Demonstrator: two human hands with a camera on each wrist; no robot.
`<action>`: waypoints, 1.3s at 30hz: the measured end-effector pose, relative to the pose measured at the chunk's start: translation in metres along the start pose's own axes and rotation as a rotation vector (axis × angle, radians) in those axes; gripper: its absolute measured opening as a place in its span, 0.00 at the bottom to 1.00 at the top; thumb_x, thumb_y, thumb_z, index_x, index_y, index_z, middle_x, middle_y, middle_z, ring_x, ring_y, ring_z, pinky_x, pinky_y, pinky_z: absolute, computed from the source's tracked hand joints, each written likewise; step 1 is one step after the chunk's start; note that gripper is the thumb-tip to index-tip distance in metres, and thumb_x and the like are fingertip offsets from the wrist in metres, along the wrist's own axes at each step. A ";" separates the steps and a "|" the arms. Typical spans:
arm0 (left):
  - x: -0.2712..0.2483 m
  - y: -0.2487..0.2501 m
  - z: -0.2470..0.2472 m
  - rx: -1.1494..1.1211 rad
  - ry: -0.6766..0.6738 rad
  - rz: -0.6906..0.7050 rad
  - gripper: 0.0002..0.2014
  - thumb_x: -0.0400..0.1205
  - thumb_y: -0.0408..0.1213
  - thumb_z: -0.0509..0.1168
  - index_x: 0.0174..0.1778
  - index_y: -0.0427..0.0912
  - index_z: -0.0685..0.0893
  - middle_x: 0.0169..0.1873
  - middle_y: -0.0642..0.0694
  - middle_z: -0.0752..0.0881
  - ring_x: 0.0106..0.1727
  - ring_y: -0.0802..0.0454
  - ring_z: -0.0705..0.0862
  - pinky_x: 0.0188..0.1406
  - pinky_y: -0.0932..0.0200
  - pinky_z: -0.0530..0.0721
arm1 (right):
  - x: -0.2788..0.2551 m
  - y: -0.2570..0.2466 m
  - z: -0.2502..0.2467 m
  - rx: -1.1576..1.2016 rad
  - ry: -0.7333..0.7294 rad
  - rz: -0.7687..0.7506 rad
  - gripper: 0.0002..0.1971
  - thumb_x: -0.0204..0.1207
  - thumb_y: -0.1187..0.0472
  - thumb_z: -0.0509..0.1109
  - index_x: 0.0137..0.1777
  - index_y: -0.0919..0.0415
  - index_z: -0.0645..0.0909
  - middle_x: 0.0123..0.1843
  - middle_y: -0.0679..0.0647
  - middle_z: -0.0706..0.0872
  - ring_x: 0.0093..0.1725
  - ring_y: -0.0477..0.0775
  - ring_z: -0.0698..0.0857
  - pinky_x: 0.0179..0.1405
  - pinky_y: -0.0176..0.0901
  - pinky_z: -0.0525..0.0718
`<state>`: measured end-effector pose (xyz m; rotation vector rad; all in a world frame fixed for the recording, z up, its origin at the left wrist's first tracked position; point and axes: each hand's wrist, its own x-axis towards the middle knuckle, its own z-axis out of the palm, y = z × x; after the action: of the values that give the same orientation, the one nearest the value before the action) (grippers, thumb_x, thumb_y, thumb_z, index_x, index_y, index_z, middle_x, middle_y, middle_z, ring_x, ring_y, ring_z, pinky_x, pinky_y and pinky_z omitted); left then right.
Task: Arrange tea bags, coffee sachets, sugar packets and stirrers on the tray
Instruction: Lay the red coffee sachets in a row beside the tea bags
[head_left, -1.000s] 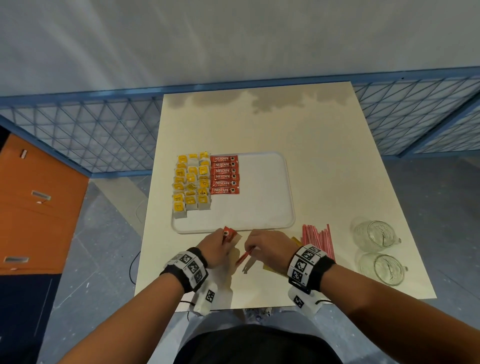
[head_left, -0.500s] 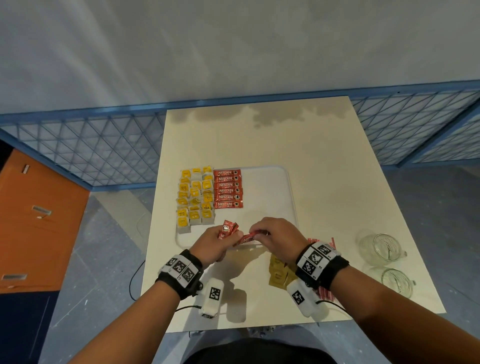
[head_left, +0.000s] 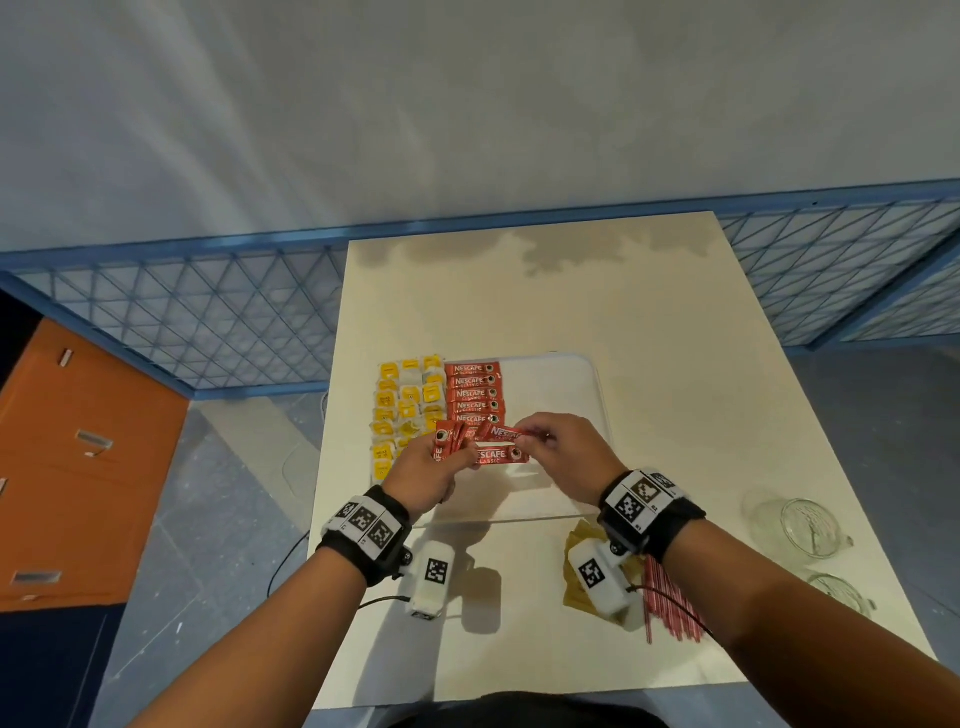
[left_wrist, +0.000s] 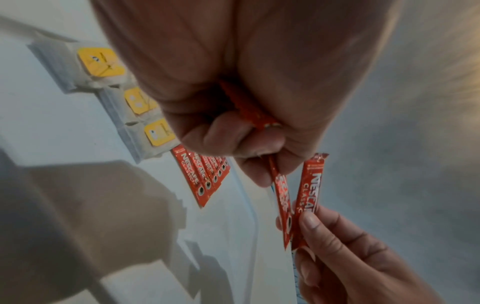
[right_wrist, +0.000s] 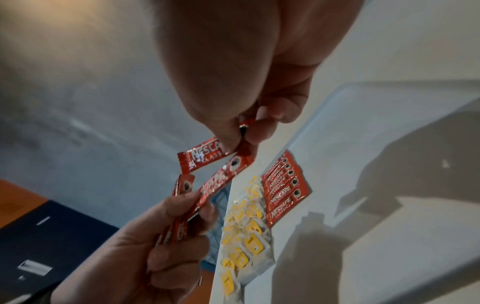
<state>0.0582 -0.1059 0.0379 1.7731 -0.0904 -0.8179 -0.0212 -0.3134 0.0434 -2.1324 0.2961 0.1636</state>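
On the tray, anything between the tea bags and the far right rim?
Head view: the row of coffee sachets sits right beside the tea bags; past them the tray is bare to its right rim.

From my seat, the tray (head_left: 592, 384) is bare across its right half, from about 12 to 4 o'clock. At 9 o'clock the tea bags (head_left: 408, 410) fill its left edge, with the row of coffee sachets (head_left: 472, 393) tight beside them. Both hands sit over the near middle. Off the tray, I see stirrers (head_left: 670, 603) at 5 o'clock and two glass jars (head_left: 802, 527) at 4 o'clock.
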 end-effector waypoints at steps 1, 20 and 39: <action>0.003 -0.002 -0.004 0.003 0.005 -0.007 0.05 0.84 0.33 0.70 0.45 0.36 0.86 0.30 0.49 0.89 0.18 0.53 0.72 0.19 0.62 0.71 | 0.004 0.001 -0.001 -0.012 0.023 0.008 0.09 0.86 0.59 0.68 0.60 0.54 0.89 0.49 0.41 0.88 0.49 0.37 0.84 0.47 0.32 0.76; 0.022 -0.045 -0.086 0.018 0.219 -0.213 0.05 0.80 0.26 0.68 0.49 0.35 0.89 0.43 0.32 0.91 0.39 0.38 0.90 0.21 0.63 0.78 | 0.069 0.016 0.057 -0.321 -0.084 0.192 0.09 0.86 0.58 0.65 0.56 0.52 0.88 0.54 0.51 0.90 0.49 0.53 0.87 0.53 0.51 0.87; 0.022 -0.052 -0.089 0.042 0.172 -0.175 0.03 0.80 0.30 0.73 0.48 0.36 0.89 0.36 0.36 0.90 0.29 0.49 0.83 0.23 0.61 0.76 | 0.072 0.034 0.077 -0.399 0.020 0.116 0.10 0.87 0.53 0.63 0.52 0.51 0.86 0.51 0.46 0.82 0.46 0.49 0.84 0.47 0.44 0.83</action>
<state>0.1077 -0.0234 -0.0056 1.9030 0.1642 -0.7884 0.0390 -0.2770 -0.0429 -2.5127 0.4280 0.2888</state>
